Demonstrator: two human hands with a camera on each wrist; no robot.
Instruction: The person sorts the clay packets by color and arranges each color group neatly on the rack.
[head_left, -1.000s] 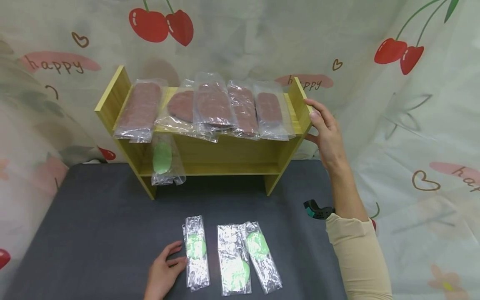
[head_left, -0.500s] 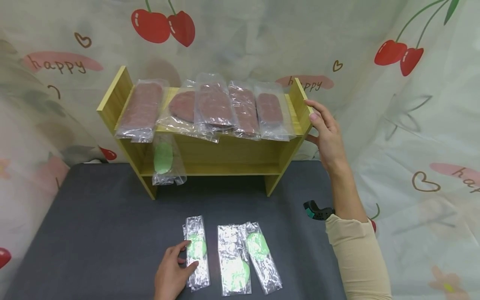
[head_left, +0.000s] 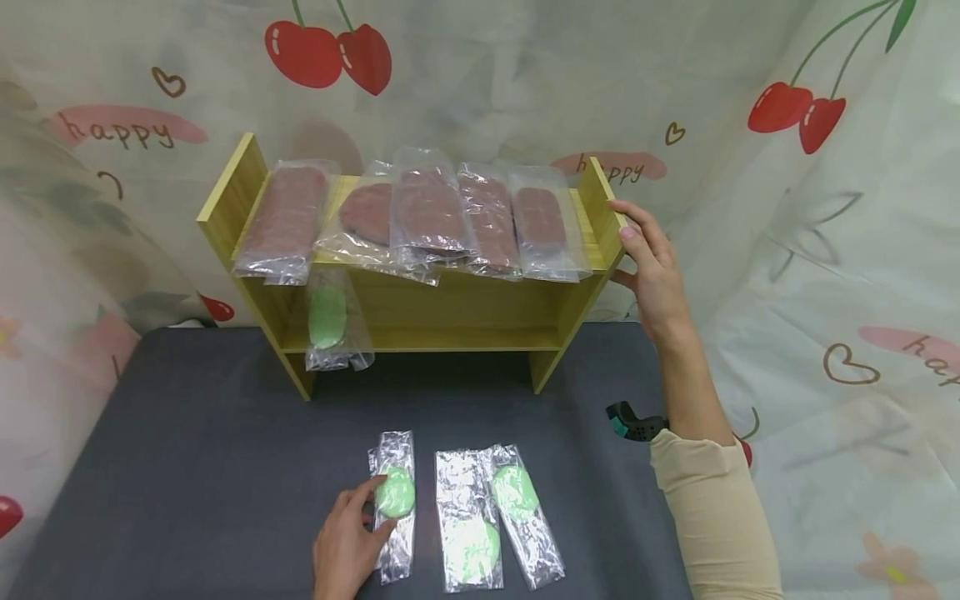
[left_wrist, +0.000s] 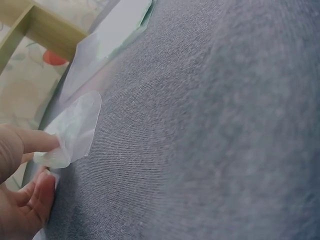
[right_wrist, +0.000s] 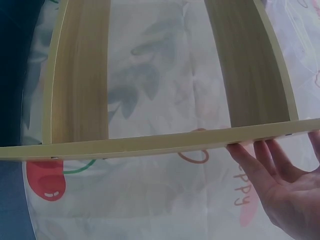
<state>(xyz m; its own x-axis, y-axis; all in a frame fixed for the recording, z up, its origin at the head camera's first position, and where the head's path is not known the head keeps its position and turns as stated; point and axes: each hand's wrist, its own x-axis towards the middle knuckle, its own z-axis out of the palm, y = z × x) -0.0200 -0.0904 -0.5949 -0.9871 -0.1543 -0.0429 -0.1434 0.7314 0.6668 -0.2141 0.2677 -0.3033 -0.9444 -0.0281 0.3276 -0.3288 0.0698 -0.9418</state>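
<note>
**Near the front edge, a slippery pinch**

Low on the grey table [head_left: 187,433], the left hand [head_left: 347,546] pinches a clear packet with a green pad [head_left: 395,493]; slick film could slide free. Farther right, the right hand [head_left: 654,271], fingers straight, steadies the wooden shelf [head_left: 600,208]; a shove might spill the brown packets [head_left: 427,217].

The word "happy" is being shown in brown script on a pink patch of the backdrop cloth [head_left: 480,92], well to the far left of the left hand [head_left: 347,546], and it is being partly shown again just beside the right hand [head_left: 654,275]. In the right wrist view, the letters "ppy" are being seen turned sideways on the cloth near the fingers [right_wrist: 260,160].
</note>
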